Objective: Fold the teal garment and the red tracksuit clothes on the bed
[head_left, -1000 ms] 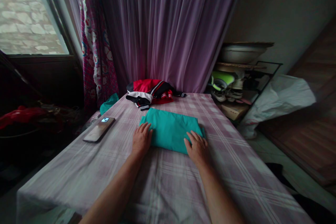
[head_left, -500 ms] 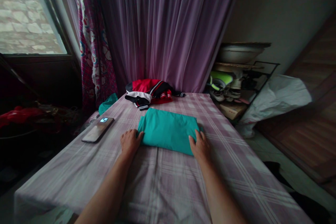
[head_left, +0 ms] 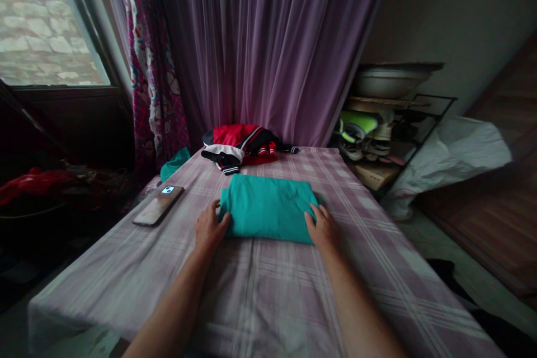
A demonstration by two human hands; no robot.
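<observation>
On the left side of the plaid-covered desk (head_left: 390,291), a smartphone (head_left: 157,208) is lying with its camera side up. At the far end, a crumpled red, black and white jacket (head_left: 235,135) with striped trim is resting in front of a long purple curtain (head_left: 268,56). A patterned magenta curtain (head_left: 161,112) is hanging farther left, near a window (head_left: 86,19) that is showing a pale stone wall (head_left: 37,39) outside. To the right, a metal-framed rack (head_left: 436,123) is holding a pale basin (head_left: 390,83) above several shoes (head_left: 378,147). A cardboard box (head_left: 373,175) is sitting beneath them, and a white plastic sack (head_left: 461,151) is bulging beside the rack.
</observation>
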